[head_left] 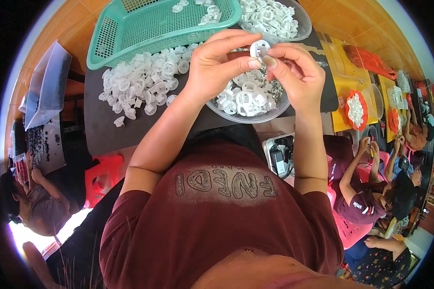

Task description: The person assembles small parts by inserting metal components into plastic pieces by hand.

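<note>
Between the fingertips of both hands is a small round white plastic part point(259, 48), its slotted face turned toward me. My left hand point(222, 60) pinches its left edge with thumb and forefinger. From the other side, my right hand point(296, 70) grips it the same way. Beneath them stands a clear round bowl point(248, 118), holding white plastic parts point(248, 98) and small metal pieces point(276, 90). My hands partly hide the bowl. Left of my left hand lies a loose heap of similar white parts point(147, 79) on the dark tabletop point(101, 125).
A green plastic basket point(164, 36) with a few white parts stands at the back left. Behind my hands is another clear tub point(301, 33) full of white parts. Co-workers sit on both sides; a yellow table point(340, 86) at right carries a red dish point(364, 118).
</note>
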Motion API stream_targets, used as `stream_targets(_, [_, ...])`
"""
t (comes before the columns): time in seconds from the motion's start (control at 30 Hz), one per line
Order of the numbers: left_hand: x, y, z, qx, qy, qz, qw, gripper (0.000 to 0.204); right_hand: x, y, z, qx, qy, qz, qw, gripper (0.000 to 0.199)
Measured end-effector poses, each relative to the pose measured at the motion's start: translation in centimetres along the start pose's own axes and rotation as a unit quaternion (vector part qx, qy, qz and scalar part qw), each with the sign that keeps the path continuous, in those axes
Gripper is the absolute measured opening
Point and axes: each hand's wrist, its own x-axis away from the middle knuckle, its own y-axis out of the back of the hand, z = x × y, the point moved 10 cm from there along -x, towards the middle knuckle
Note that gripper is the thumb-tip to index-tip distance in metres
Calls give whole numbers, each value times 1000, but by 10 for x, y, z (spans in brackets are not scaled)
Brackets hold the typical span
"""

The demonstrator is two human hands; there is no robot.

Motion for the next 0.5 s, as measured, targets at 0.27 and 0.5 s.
stream_targets(0.27, [2, -2, 9, -49, 13, 22, 998, 38, -4, -17, 28, 310, 128, 50, 941, 10])
stream_targets(0.5, [0, 1, 10, -27, 27, -6, 999, 40, -3, -6, 31, 275, 130, -16, 953, 6])
